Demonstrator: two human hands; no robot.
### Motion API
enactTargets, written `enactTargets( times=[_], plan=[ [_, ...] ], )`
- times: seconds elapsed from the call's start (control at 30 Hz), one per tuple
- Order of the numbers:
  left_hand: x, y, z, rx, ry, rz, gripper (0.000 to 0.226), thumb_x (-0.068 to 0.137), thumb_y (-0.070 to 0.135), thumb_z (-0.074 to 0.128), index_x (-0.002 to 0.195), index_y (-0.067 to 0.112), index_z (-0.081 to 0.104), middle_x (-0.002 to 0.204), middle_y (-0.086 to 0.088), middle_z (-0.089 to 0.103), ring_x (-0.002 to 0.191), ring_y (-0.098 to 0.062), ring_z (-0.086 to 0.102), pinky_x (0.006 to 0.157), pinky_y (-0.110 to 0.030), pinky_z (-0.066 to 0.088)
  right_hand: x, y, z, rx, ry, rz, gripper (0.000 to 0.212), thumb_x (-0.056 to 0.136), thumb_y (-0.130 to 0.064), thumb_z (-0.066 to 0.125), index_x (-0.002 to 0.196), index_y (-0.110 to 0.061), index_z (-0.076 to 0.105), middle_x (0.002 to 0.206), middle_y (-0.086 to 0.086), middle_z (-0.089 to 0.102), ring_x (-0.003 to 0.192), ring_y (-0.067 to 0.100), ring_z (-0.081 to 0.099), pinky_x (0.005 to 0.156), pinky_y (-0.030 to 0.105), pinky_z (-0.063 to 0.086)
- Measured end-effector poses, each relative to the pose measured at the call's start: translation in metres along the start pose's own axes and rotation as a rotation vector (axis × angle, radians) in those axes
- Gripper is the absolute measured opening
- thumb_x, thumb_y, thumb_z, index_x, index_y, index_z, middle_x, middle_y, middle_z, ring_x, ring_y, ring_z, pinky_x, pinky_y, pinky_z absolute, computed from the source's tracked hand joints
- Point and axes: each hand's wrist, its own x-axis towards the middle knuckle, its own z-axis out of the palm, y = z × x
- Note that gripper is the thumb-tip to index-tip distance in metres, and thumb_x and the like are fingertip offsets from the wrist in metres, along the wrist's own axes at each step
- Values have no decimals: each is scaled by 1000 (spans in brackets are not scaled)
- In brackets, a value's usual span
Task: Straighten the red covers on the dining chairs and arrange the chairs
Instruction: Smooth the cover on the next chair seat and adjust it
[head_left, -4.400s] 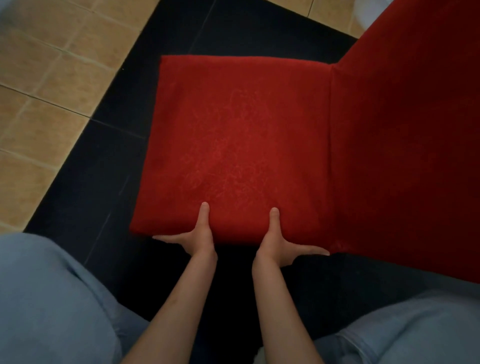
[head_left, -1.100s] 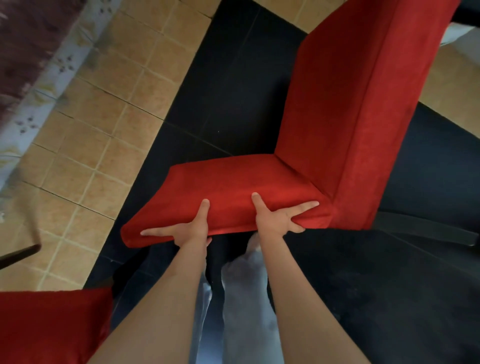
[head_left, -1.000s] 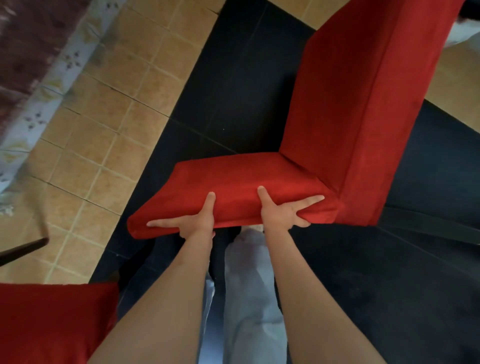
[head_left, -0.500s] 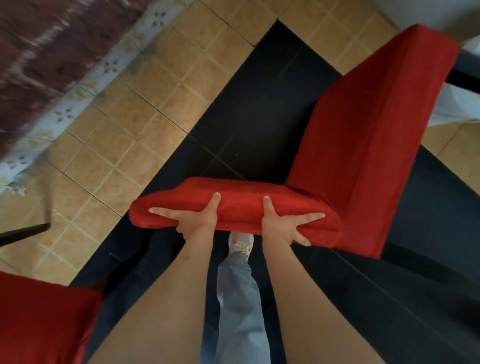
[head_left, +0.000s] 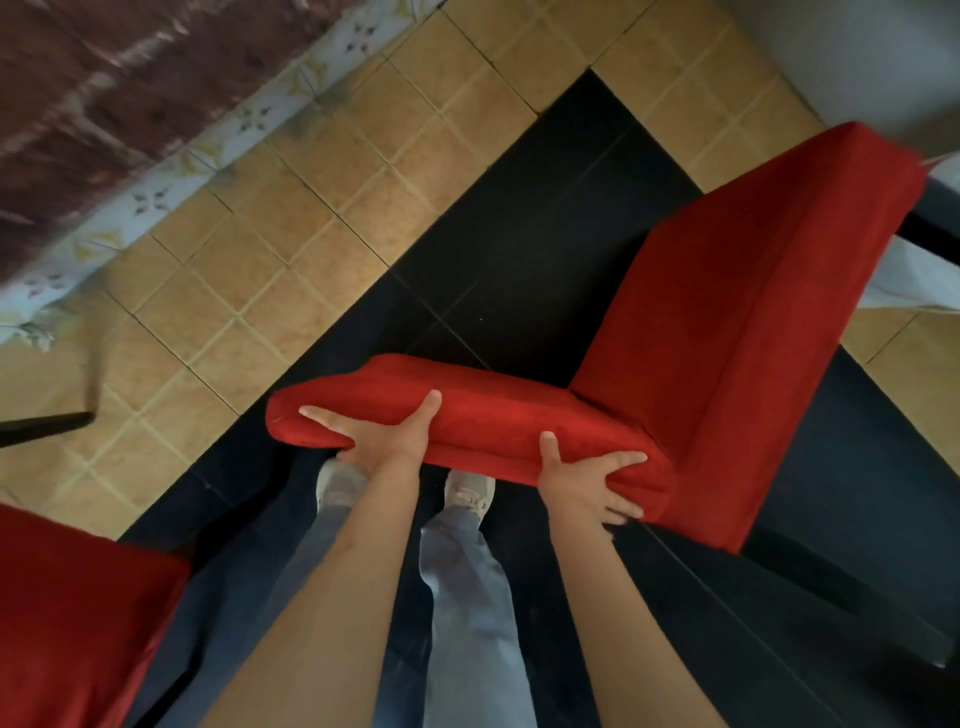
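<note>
Both hands, left hand and right hand, are gripping the chair by its seat edge, fingers spread. It is probably heavy; the padded cover may be shifting underneath.

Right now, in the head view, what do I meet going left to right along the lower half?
second red chair → left hand → right hand → backrest of the held chair.

Seen from above, a left hand and right hand gripped the near edge of a red-covered chair seat above a black floor mat; another red chair sat lower left.
</note>
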Motion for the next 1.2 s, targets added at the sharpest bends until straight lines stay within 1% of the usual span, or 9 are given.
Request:
enactTargets(
  times=[0.1,0.2,0.27,0.37,0.43,0.5,0.67,0.83,1.2],
  plan=[
    [16,0,-23,15,18,50,141,57,58,85,145,43,-24,153,-27,15,128,-50,40,103,-64,36,-4,12,-1,-144,52,-154,116,83,-61,62,149,-25,-26,150,35,-26,144,44,-15,116,55,-3],
    [36,3,-52,-5,47,160,126,62,51,85,152,42,-2,160,-19,-4,144,-42,16,109,-64,27,-10,14,4,-292,111,-365,109,82,-64,60,153,-25,-13,153,30,-23,145,41,-17,115,54,-6],
    [51,4,-72,95,18,290,116,63,53,84,152,42,10,161,-14,0,147,-36,10,111,-66,21,-13,12,8,-416,110,-560,102,84,-64,57,155,-27,-7,158,24,-15,146,39,-16,114,57,-6],
    [71,4,-95,336,-180,545,106,62,57,82,149,39,25,159,-8,18,145,-30,21,112,-64,20,-20,10,14,-667,-3,-813,98,84,-64,56,153,-34,-7,161,13,-11,146,36,-16,112,62,-7],
    [80,4,-103,482,-303,677,101,61,56,83,147,40,32,158,-6,20,144,-28,23,112,-60,21,-23,7,18,-839,-33,-894,103,79,-67,59,152,-38,-7,161,11,-12,146,38,-17,110,65,-7],
    [88,4,-106,577,-347,778,100,58,57,84,145,41,36,157,-6,21,143,-29,23,113,-58,22,-27,1,22,-946,-34,-932,108,74,-69,63,152,-40,-7,162,11,-9,146,40,-13,110,67,-6],
    [104,7,-102,783,-365,1029,111,48,68,81,145,39,35,154,-9,25,140,-32,26,112,-56,26,-34,-15,36,-1109,-37,-933,125,62,-70,73,150,-43,-11,161,14,4,146,41,2,112,64,-1],
    [120,14,-98,1042,-296,1266,122,43,70,80,148,42,25,153,-4,27,139,-28,26,112,-55,25,-26,-29,50,-1152,-18,-968,127,57,-71,75,151,-43,-5,153,11,26,140,38,23,112,64,5],
    [131,22,-98,1136,-323,1375,130,44,70,82,152,38,17,150,-6,36,134,-27,38,110,-52,29,-16,-23,55,-1133,31,-1064,135,50,-75,75,150,-42,-9,151,7,31,137,35,29,109,69,8]
  ],
)
